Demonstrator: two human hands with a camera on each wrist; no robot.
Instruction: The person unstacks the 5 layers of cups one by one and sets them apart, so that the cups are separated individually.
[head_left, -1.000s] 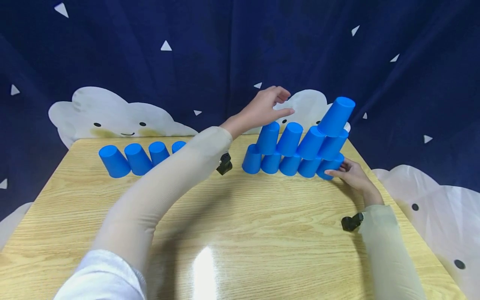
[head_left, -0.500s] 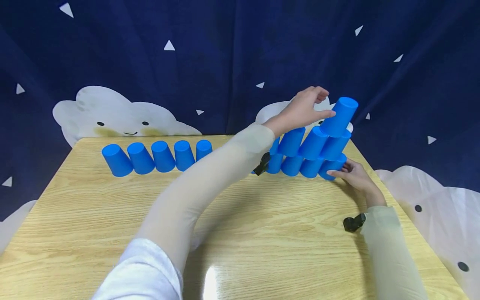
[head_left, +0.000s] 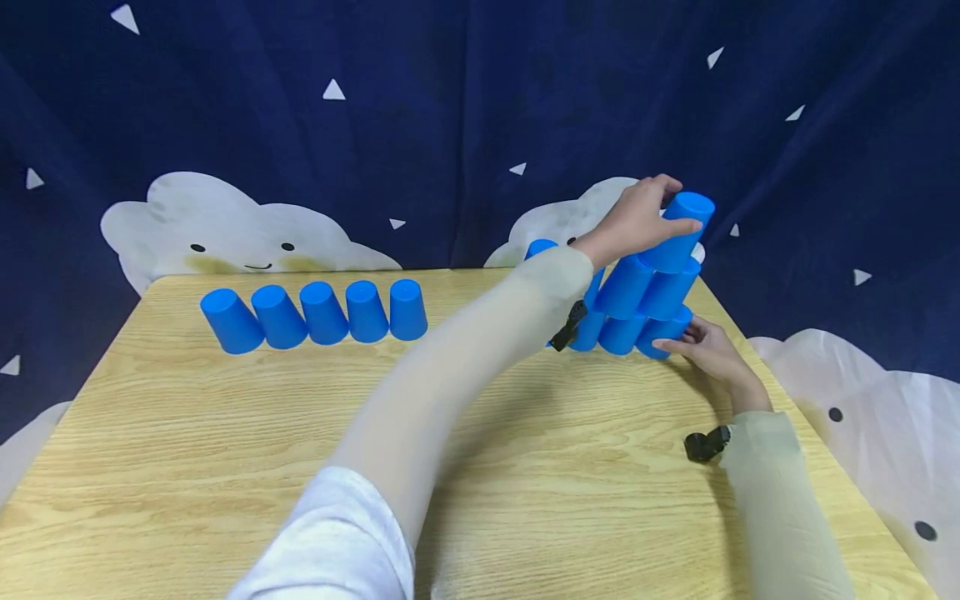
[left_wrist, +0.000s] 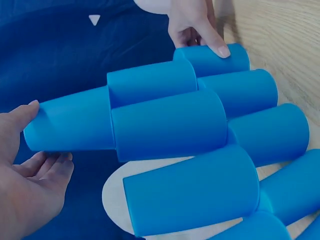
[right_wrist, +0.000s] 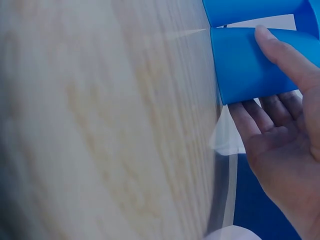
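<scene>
A pyramid of upturned blue cups [head_left: 622,312] stands at the table's far right. My left hand [head_left: 651,215] reaches across and grips the top blue cup [head_left: 684,225], thumb on its near side and fingers curled over the far side. In the left wrist view that top cup [left_wrist: 70,125] lies between my thumb and the fingers [left_wrist: 47,167] below it. My right hand [head_left: 701,346] holds the bottom right cup [head_left: 663,329] of the pyramid, thumb on its side and fingers behind it. The right wrist view shows the thumb [right_wrist: 280,50] pressed on that cup [right_wrist: 247,65].
A row of several upturned blue cups [head_left: 322,312] stands along the far left of the wooden table [head_left: 225,433]. A dark blue backdrop [head_left: 450,108] with white clouds hangs right behind the table. My left forearm [head_left: 465,358] crosses the table's middle and hides the pyramid's left cups.
My left hand has moved right along the pyramid's upper cups and now grips the top cup. The right hand has stayed on the bottom right cup.
</scene>
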